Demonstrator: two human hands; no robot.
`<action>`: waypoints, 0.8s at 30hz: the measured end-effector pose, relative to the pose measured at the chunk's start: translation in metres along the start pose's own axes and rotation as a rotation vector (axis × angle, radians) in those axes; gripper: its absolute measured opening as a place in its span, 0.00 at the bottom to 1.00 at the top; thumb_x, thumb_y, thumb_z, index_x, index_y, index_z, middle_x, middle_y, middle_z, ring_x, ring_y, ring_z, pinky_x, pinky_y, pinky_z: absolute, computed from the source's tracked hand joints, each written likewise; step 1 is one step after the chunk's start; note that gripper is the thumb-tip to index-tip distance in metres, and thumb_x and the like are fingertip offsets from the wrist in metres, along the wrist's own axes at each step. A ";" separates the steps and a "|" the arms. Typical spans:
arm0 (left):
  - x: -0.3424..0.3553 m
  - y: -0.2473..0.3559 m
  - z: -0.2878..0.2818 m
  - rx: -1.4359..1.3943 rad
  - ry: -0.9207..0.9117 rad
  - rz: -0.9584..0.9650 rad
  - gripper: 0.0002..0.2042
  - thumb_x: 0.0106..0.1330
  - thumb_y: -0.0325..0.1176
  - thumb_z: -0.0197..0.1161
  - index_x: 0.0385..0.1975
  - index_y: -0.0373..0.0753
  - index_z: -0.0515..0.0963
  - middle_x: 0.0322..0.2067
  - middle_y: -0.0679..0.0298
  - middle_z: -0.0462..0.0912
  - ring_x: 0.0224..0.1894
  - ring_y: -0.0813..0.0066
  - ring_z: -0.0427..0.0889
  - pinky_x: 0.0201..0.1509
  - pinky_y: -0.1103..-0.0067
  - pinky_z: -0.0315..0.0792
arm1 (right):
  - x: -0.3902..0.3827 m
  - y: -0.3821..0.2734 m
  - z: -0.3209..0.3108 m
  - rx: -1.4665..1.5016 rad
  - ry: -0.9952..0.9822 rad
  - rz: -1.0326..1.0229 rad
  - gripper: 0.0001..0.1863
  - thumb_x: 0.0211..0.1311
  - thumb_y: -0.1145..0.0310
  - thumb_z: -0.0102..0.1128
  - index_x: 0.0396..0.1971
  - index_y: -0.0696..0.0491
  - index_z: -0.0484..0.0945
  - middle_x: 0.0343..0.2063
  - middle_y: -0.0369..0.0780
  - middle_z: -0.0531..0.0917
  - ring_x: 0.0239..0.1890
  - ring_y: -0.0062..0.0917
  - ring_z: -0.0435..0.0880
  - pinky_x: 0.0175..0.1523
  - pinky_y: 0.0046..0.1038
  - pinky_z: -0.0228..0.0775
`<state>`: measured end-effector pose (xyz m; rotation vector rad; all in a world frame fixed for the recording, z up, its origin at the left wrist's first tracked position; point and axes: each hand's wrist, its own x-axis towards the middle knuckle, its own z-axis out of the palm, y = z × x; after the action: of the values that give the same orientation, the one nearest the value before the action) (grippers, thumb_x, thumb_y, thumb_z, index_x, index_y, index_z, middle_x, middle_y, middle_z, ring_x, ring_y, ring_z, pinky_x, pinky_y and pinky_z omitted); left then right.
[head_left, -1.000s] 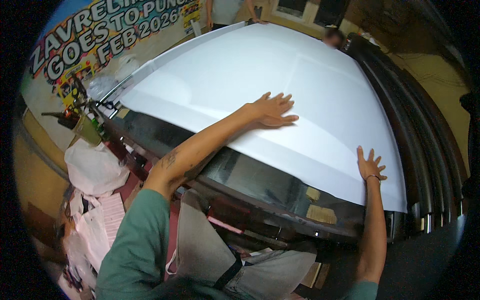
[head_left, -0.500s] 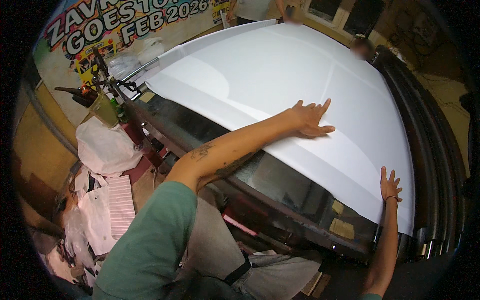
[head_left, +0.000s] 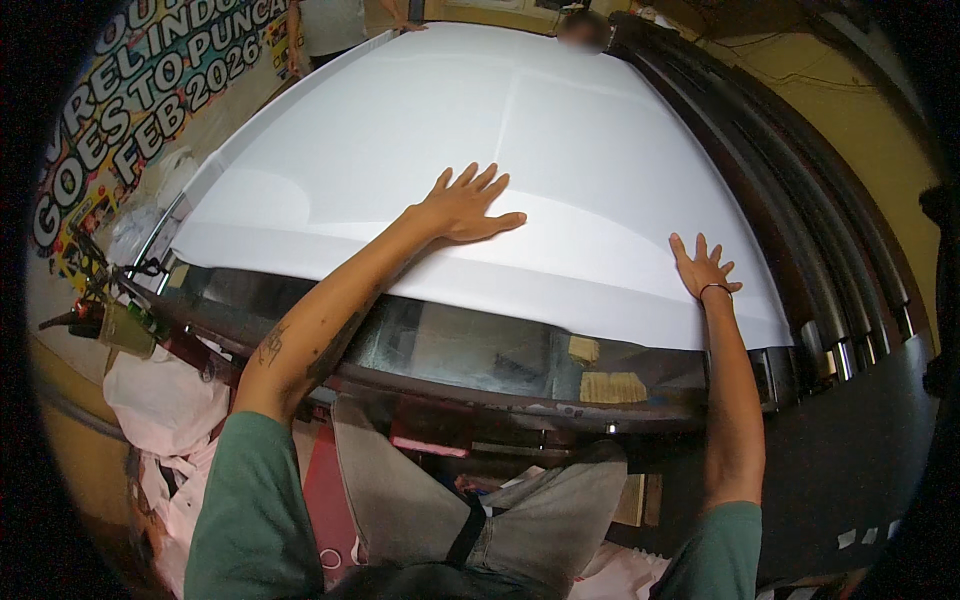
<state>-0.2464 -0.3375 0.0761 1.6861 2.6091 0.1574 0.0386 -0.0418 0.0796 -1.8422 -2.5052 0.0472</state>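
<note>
A large white sheet (head_left: 420,110) spreads over a dark-topped machine table (head_left: 450,350), its near edge folded or creased along a band. My left hand (head_left: 465,205) rests palm down on the sheet near its middle front, fingers spread wide. Further right, close to the sheet's side edge, my right hand (head_left: 700,260) also lies flat with fingers apart, a thin band round the wrist. Neither hand grips anything.
Long dark rollers (head_left: 800,200) run along the right. A person (head_left: 335,20) stands at the far left end; another's head (head_left: 582,32) shows beyond the sheet. A printed banner (head_left: 160,110), a tool container (head_left: 128,330) and white bags (head_left: 160,390) are at left.
My view has swung, shifting table and hands up and leftward in the picture since half a second ago. My left hand's fingers, partly bent then, are now spread straighter on the sheet.
</note>
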 end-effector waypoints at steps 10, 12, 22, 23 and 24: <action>-0.003 0.002 -0.002 0.013 -0.027 0.042 0.49 0.67 0.74 0.35 0.75 0.37 0.46 0.76 0.48 0.42 0.78 0.48 0.38 0.79 0.52 0.35 | 0.002 0.005 -0.002 0.010 -0.001 -0.001 0.55 0.55 0.17 0.29 0.77 0.37 0.44 0.77 0.46 0.41 0.77 0.55 0.36 0.72 0.70 0.22; -0.001 0.001 -0.001 0.011 -0.036 0.050 0.49 0.66 0.75 0.34 0.75 0.37 0.46 0.76 0.48 0.42 0.78 0.48 0.39 0.79 0.52 0.35 | 0.004 0.007 -0.002 -0.010 0.015 0.007 0.55 0.56 0.17 0.29 0.77 0.37 0.43 0.77 0.46 0.41 0.77 0.55 0.36 0.71 0.70 0.23; -0.003 0.003 0.002 -0.057 -0.004 0.073 0.51 0.65 0.77 0.31 0.76 0.39 0.46 0.76 0.48 0.41 0.78 0.49 0.37 0.79 0.52 0.34 | 0.007 0.012 -0.007 -0.008 -0.006 0.001 0.55 0.54 0.16 0.28 0.77 0.35 0.43 0.77 0.46 0.41 0.77 0.56 0.37 0.71 0.70 0.25; -0.003 0.003 0.003 -0.060 0.013 0.077 0.51 0.65 0.77 0.31 0.76 0.39 0.46 0.76 0.48 0.41 0.78 0.49 0.37 0.79 0.52 0.34 | 0.007 0.012 -0.007 -0.023 -0.005 0.004 0.56 0.53 0.15 0.28 0.77 0.35 0.43 0.77 0.47 0.41 0.77 0.56 0.37 0.71 0.70 0.26; -0.003 0.003 0.003 -0.066 0.018 0.081 0.51 0.65 0.77 0.30 0.76 0.39 0.46 0.76 0.48 0.41 0.78 0.49 0.37 0.79 0.52 0.34 | 0.008 0.012 -0.007 -0.009 -0.007 0.001 0.56 0.54 0.15 0.27 0.77 0.35 0.43 0.77 0.47 0.42 0.77 0.56 0.37 0.71 0.70 0.26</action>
<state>-0.2419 -0.3383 0.0732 1.7769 2.5194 0.2595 0.0483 -0.0304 0.0864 -1.8503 -2.5132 0.0419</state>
